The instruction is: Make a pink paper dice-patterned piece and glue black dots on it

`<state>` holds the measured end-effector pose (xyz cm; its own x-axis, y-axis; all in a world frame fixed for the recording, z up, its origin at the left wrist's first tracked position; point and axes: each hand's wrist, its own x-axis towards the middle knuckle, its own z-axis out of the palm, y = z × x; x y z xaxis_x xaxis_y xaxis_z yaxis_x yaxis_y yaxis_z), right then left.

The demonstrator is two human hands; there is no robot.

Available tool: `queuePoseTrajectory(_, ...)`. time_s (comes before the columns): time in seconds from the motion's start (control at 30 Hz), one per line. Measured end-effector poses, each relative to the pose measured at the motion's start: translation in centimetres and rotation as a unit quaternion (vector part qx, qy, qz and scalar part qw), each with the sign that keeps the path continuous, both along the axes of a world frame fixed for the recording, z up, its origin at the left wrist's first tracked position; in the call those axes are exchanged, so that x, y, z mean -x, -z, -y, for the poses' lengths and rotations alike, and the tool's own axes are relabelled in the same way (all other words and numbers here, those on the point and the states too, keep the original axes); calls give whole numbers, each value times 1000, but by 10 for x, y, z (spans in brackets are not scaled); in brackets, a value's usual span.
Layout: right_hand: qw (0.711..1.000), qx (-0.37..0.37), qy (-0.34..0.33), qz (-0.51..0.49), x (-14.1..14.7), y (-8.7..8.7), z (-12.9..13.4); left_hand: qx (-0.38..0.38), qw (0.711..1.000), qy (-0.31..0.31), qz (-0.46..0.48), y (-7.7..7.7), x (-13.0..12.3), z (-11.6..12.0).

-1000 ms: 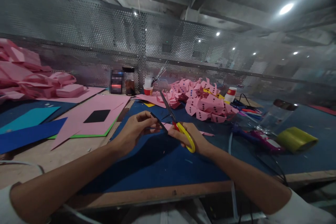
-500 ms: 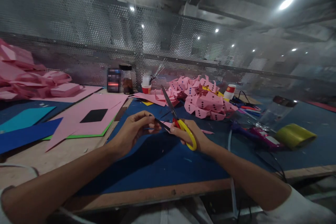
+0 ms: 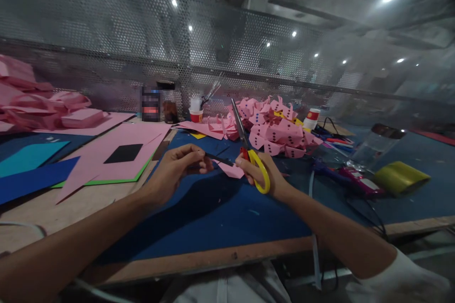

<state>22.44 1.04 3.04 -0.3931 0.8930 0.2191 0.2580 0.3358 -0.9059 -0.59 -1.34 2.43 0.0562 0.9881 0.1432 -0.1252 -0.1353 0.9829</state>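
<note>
My left hand [image 3: 183,163] is closed, pinching the left end of a thin black paper strip [image 3: 219,158] between thumb and fingertips. The strip stretches across toward my right hand [image 3: 261,173], whose fingers are wrapped round the yellow and red handles of a pair of scissors [image 3: 260,170]. Their metal blades point up and away, apparently closed, and stand clear of most of the strip. Whether my right fingertips also touch the strip's far end I cannot tell. Below the strip, a pink paper piece [image 3: 232,170] lies on the blue mat [image 3: 220,222].
Folded pink paper shapes with dark dots [image 3: 279,132] are heaped behind my hands. Pink sheets [image 3: 103,151], a black square [image 3: 123,153] and blue paper [image 3: 39,177] lie left. A magenta glue gun [image 3: 359,181], a yellow roll [image 3: 401,177] and a clear jar [image 3: 380,144] are at right.
The scissors have swung more upright, away from the strip. My hands have moved slightly apart, and the black strip and pink piece beneath show more fully.
</note>
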Motion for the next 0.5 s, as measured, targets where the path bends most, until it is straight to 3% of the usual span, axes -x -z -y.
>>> queuePoseTrajectory(0.17,1000,-25,2,-19,-6,11,-13,-21,998,-16,-59,-1,14,-13)
queuePoseTrajectory(0.3,1000,-28,-1,2,-7,7,-12,-29,983,-12,-182,-1,17,-17)
queuePoseTrajectory(0.5,999,-38,11,28,-6,0,-7,-20,905,33,-423,2,23,-19)
